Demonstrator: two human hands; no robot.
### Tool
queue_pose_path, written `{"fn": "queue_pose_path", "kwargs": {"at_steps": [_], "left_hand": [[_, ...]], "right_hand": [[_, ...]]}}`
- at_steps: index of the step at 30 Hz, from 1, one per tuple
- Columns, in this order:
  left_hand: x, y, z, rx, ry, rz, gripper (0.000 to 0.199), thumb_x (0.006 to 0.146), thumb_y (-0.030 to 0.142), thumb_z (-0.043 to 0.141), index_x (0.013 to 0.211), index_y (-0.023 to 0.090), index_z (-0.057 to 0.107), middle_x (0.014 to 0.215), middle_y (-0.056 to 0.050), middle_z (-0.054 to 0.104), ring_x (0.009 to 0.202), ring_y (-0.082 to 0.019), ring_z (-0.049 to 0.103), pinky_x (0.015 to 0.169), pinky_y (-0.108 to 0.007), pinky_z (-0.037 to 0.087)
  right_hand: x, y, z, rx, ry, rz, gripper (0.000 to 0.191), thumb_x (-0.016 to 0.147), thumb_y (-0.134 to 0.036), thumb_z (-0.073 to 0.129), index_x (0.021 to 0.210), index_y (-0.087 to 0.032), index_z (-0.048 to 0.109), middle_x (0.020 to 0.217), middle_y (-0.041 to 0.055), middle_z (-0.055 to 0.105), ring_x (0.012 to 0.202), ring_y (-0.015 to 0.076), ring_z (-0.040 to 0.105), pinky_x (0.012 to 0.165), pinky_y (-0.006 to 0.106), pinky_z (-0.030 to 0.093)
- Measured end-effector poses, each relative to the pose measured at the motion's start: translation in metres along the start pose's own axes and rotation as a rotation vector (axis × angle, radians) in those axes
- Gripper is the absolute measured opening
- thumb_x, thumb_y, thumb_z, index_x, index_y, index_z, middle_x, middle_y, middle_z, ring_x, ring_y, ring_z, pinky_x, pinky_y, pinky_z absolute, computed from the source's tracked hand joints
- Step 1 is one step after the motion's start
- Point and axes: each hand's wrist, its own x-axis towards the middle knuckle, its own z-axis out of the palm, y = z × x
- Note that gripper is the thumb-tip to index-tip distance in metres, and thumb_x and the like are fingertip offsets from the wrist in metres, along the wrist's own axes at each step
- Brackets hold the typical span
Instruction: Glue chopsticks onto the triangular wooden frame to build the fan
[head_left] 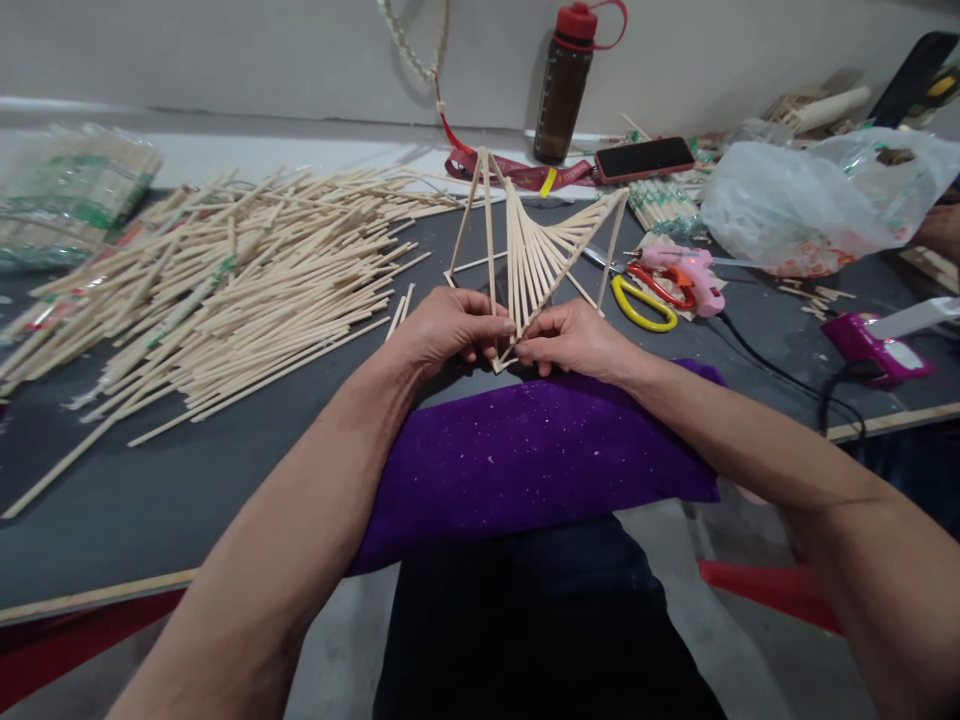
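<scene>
1. Our left hand (457,325) pinches the near corner of a wooden-stick frame (519,250) between thumb and fingertips.
2. Our right hand (574,340) meets it there, thumb and forefinger pinching at the same corner; we cannot tell exactly which stick is between them.
3. We have that frame straight ahead, at the clock's centre; its slim sticks fan into a twisted surface, with longer struts standing at either side.
4. Toward nine o'clock we see a broad heap of loose wooden sticks (292,280), and past it, nearer ten, plastic-wrapped stick bundles (82,185).
5. Near twelve lies a red lanyard (517,175), with a red-capped water bottle (564,95) upright beyond it, slightly toward one.
6. At two we have a smartphone (645,158), lying flat.
7. Around three sit scissors (621,300) with yellow and orange handles, a pink hot-glue gun (701,280) just beside them, and farther out a white plastic bag (817,200).
8. At six, a purple cloth (540,450) speckled with pale bits spreads below our wrists.
</scene>
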Motion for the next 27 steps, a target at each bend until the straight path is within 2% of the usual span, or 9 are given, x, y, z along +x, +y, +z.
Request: {"fn": "queue_pose_path", "kwargs": {"at_steps": [6, 13, 27], "left_hand": [[0.0005, -0.0015, -0.0022, 0.018, -0.017, 0.013, 0.012, 0.068, 0.024, 0.074, 0.068, 0.014, 0.067, 0.053, -0.003, 0.061, 0.045, -0.009, 0.054, 0.041, -0.021, 0.032], [-0.0014, 0.0008, -0.0027, 0.019, -0.016, -0.01, 0.012, 0.067, 0.025, 0.074, 0.068, 0.015, 0.067, 0.052, -0.003, 0.061, 0.044, -0.009, 0.052, 0.04, -0.021, 0.032], [-0.0035, -0.0003, -0.0033, 0.009, -0.008, -0.033, 0.017, 0.067, 0.027, 0.076, 0.072, 0.015, 0.066, 0.052, -0.002, 0.06, 0.044, -0.008, 0.053, 0.041, -0.021, 0.033]], "right_hand": [[0.0009, -0.0033, 0.0037, -0.027, 0.042, -0.01, 0.018, 0.076, -0.028, 0.065, 0.07, -0.012, 0.067, 0.053, 0.0003, 0.059, 0.046, 0.007, 0.054, 0.046, 0.02, 0.039], [0.0034, -0.0027, 0.0049, -0.066, 0.034, -0.015, 0.02, 0.076, -0.032, 0.066, 0.071, -0.012, 0.066, 0.055, 0.0016, 0.061, 0.047, 0.0084, 0.056, 0.047, 0.021, 0.039], [0.0015, -0.0037, 0.0026, 0.0, -0.031, -0.014, 0.015, 0.075, -0.026, 0.062, 0.073, -0.012, 0.067, 0.061, 0.0019, 0.063, 0.05, 0.0084, 0.057, 0.049, 0.02, 0.041]]}}
